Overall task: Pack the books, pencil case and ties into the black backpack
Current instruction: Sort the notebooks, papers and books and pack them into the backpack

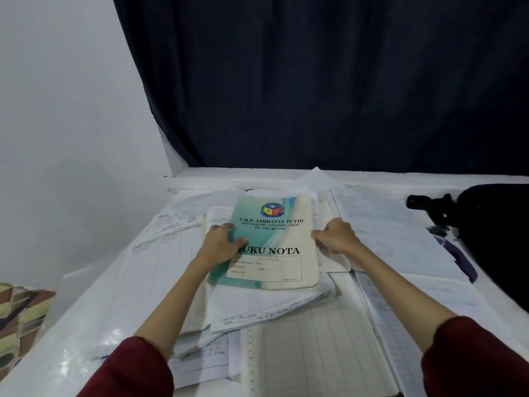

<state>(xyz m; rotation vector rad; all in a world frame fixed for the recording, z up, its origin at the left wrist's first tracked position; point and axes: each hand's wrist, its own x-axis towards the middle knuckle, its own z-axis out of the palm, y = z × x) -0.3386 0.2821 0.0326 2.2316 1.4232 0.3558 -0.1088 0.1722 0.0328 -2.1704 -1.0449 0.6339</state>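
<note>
Dark red sleeves point(134, 368) fill the lower corners; past them, at centre frame, the left hand point(221, 245) curls over the notebook point(274, 242) while the right hand point(335, 237) pinches its opposite edge. The thin, soft-cornered teal-and-cream cover (on loose, slippery papers point(315, 339)) probably wants an even two-sided lift toward the black backpack point(498, 239), slumped at the right edge.

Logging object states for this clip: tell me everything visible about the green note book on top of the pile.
The green note book is a thin, soft-covered exercise book with a teal-and-cream cover, a school crest, the printed title "BUKU NOTA" and a white name box. It looks worn at the edges. It lies closed and flat, cover up, atop a pile of loose papers on the white table. The left hand holds its left edge, thumb on the cover; the right hand holds the right edge.
</note>
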